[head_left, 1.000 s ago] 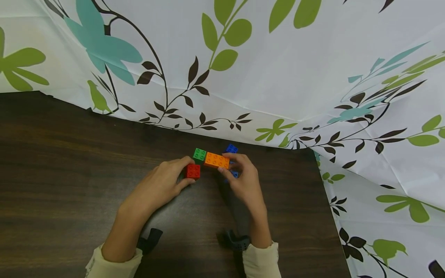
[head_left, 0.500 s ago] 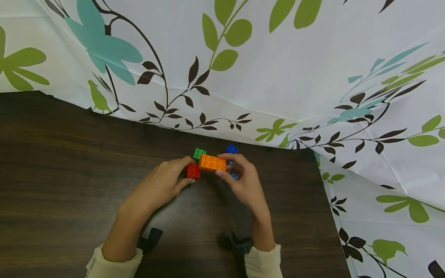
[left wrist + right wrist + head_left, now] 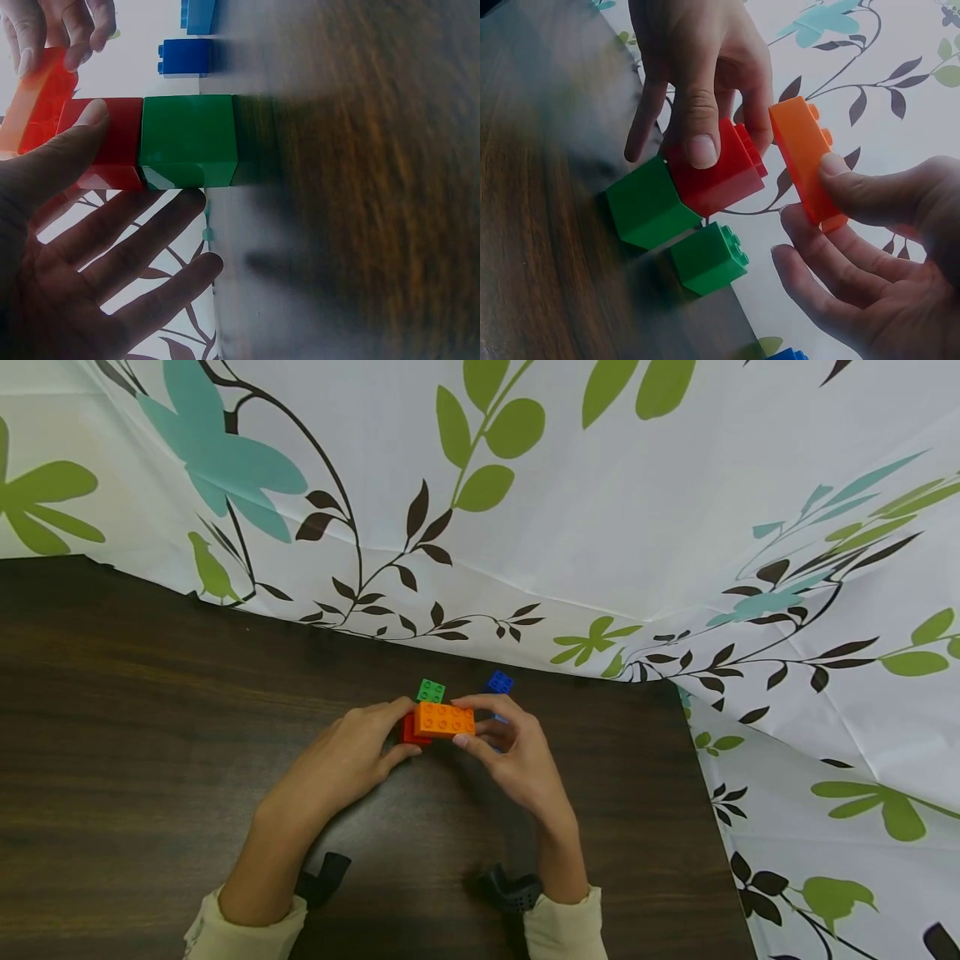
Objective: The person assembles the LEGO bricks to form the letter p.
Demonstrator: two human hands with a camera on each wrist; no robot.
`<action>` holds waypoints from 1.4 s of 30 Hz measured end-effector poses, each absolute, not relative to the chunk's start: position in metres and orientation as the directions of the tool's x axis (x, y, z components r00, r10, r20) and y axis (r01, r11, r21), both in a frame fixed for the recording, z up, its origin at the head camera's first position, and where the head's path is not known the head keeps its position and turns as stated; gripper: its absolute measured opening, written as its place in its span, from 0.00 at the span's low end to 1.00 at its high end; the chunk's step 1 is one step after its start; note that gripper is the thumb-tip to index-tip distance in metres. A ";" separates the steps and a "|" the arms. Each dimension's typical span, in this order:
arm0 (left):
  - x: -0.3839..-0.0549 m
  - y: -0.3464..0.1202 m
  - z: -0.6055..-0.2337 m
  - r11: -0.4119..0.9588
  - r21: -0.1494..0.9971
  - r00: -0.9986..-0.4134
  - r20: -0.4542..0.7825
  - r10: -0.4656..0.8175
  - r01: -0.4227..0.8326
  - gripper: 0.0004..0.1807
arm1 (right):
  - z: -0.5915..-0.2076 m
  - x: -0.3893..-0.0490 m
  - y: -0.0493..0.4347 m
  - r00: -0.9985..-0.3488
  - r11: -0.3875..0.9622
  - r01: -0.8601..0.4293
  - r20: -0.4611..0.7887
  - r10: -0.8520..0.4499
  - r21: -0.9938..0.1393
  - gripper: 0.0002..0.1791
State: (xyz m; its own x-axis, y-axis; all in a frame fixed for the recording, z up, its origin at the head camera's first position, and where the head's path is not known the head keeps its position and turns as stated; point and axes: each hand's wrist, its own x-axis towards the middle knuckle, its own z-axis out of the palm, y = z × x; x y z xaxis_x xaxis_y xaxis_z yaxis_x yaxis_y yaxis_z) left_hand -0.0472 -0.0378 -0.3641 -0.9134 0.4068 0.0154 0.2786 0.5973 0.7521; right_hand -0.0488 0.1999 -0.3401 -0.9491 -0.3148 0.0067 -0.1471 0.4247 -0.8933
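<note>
My left hand (image 3: pixel 345 756) holds a red toy building brick (image 3: pixel 409 731), thumb on one side and fingers on the other. In the left wrist view the red brick sits on a green brick (image 3: pixel 189 141) that stands on the table. Between thumb and fingertips of my right hand (image 3: pixel 528 760) is a longer orange brick (image 3: pixel 444 720), which covers part of the red one from above. The right wrist view shows the orange brick (image 3: pixel 804 154) tilted, with a gap between it and the red brick's studs.
A separate small green brick (image 3: pixel 431 690) stands just behind the stack. Farther right, a dark blue brick (image 3: pixel 499 682) and a lighter blue brick (image 3: pixel 199 15) are partly behind my right hand. A leaf-patterned white cloth (image 3: pixel 570 527) borders the dark wooden table (image 3: pixel 150 735).
My right hand has carried the orange brick left, from beside the small green brick to over the red one. My left hand has stayed in place on the red brick.
</note>
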 end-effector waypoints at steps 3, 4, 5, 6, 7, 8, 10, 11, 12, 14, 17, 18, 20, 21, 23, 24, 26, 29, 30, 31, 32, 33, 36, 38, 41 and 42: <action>-0.047 -0.037 -0.364 0.601 0.749 -0.913 0.014 0.407 0.279 0.22 | -0.340 -0.048 0.198 -0.947 0.426 -0.154 0.011 -0.321 -0.892 0.22; -0.047 -0.037 -0.364 0.601 0.749 -0.913 0.014 0.407 0.279 0.22 | -0.340 -0.048 0.198 -0.946 0.427 -0.159 0.014 -0.323 -0.890 0.22; -0.047 -0.037 -0.364 0.601 0.749 -0.914 0.016 0.406 0.280 0.22 | -0.341 -0.048 0.198 -0.946 0.429 -0.163 0.017 -0.325 -0.888 0.22; -0.047 -0.037 -0.365 0.599 0.750 -0.913 0.018 0.407 0.282 0.22 | -0.341 -0.048 0.197 -0.945 0.432 -0.167 0.019 -0.326 -0.886 0.22; -0.047 -0.037 -0.365 0.597 0.751 -0.914 0.021 0.406 0.283 0.21 | -0.341 -0.047 0.197 -0.944 0.432 -0.169 0.021 -0.328 -0.886 0.22; -0.047 -0.037 -0.365 0.595 0.752 -0.914 0.023 0.406 0.283 0.21 | -0.342 -0.048 0.197 -0.943 0.431 -0.174 0.024 -0.331 -0.885 0.22; -0.047 -0.037 -0.365 0.592 0.753 -0.914 0.028 0.405 0.286 0.21 | -0.343 -0.048 0.197 -0.942 0.427 -0.174 0.024 -0.336 -0.887 0.22; -0.047 -0.037 -0.365 0.591 0.754 -0.913 0.032 0.406 0.288 0.20 | -0.343 -0.048 0.197 -0.942 0.426 -0.171 0.020 -0.335 -0.889 0.22; -0.047 -0.037 -0.365 0.591 0.753 -0.914 0.032 0.405 0.289 0.20 | -0.343 -0.048 0.197 -0.942 0.422 -0.167 0.018 -0.335 -0.891 0.22; -0.047 -0.037 -0.365 0.592 0.753 -0.913 0.032 0.406 0.289 0.21 | -0.343 -0.048 0.197 -0.943 0.416 -0.161 0.015 -0.333 -0.895 0.22; -0.046 -0.037 -0.365 0.597 0.751 -0.915 0.024 0.402 0.282 0.21 | -0.343 -0.048 0.196 -0.946 0.410 -0.150 0.010 -0.325 -0.900 0.21; -0.046 -0.037 -0.364 0.599 0.751 -0.916 0.020 0.401 0.279 0.21 | -0.343 -0.048 0.195 -0.946 0.409 -0.150 0.010 -0.324 -0.900 0.21; -0.046 -0.037 -0.364 0.601 0.751 -0.917 0.015 0.398 0.274 0.21 | -0.343 -0.048 0.194 -0.947 0.406 -0.149 0.011 -0.322 -0.901 0.21; -0.047 -0.037 -0.364 0.603 0.751 -0.918 0.012 0.397 0.271 0.21 | -0.343 -0.048 0.193 -0.947 0.406 -0.149 0.012 -0.321 -0.902 0.21; -0.047 -0.038 -0.364 0.603 0.752 -0.918 0.009 0.396 0.267 0.20 | -0.343 -0.049 0.193 -0.947 0.406 -0.150 0.013 -0.321 -0.902 0.21; -0.047 -0.038 -0.364 0.603 0.752 -0.918 0.009 0.396 0.267 0.20 | -0.343 -0.048 0.193 -0.947 0.405 -0.149 0.013 -0.320 -0.902 0.21; -0.047 -0.038 -0.364 0.604 0.751 -0.918 0.006 0.396 0.265 0.20 | -0.344 -0.048 0.193 -0.948 0.402 -0.148 0.014 -0.318 -0.904 0.21; -0.047 -0.037 -0.363 0.604 0.753 -0.919 -0.001 0.394 0.259 0.20 | -0.344 -0.048 0.192 -0.948 0.398 -0.152 0.020 -0.317 -0.905 0.20; -0.047 -0.037 -0.363 0.602 0.756 -0.919 -0.002 0.394 0.257 0.21 | -0.344 -0.048 0.192 -0.948 0.399 -0.154 0.021 -0.317 -0.904 0.20; -0.047 -0.037 -0.363 0.599 0.759 -0.918 -0.005 0.396 0.254 0.21 | -0.344 -0.048 0.192 -0.948 0.400 -0.157 0.024 -0.318 -0.903 0.20; -0.047 -0.037 -0.363 0.596 0.763 -0.918 -0.009 0.396 0.250 0.22 | -0.344 -0.048 0.192 -0.947 0.402 -0.161 0.027 -0.319 -0.902 0.20; -0.047 -0.038 -0.363 0.591 0.768 -0.917 -0.013 0.398 0.246 0.22 | -0.344 -0.048 0.191 -0.947 0.404 -0.163 0.029 -0.319 -0.900 0.20; -0.046 -0.038 -0.363 0.572 0.786 -0.915 -0.023 0.404 0.233 0.26 | -0.344 -0.047 0.191 -0.946 0.410 -0.174 0.036 -0.323 -0.895 0.19; -0.046 -0.039 -0.363 0.557 0.800 -0.913 -0.028 0.406 0.223 0.27 | -0.344 -0.047 0.191 -0.945 0.413 -0.179 0.039 -0.325 -0.893 0.19; -0.047 -0.039 -0.363 0.525 0.820 -0.912 -0.012 0.410 0.225 0.28 | -0.343 -0.048 0.190 -0.945 0.417 -0.183 0.043 -0.324 -0.890 0.19; -0.047 -0.038 -0.363 0.516 0.825 -0.912 -0.004 0.410 0.229 0.28 | -0.343 -0.048 0.190 -0.946 0.420 -0.182 0.041 -0.322 -0.889 0.19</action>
State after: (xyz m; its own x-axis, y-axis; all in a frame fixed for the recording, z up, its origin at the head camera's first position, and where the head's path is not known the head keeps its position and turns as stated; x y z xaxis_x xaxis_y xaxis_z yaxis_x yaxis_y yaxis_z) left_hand -0.0470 -0.0382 -0.3627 -0.9122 0.4098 -0.0036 0.2288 0.5163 0.8253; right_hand -0.0478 0.1898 -0.3433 -0.9457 -0.3223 0.0412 -0.1819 0.4201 -0.8891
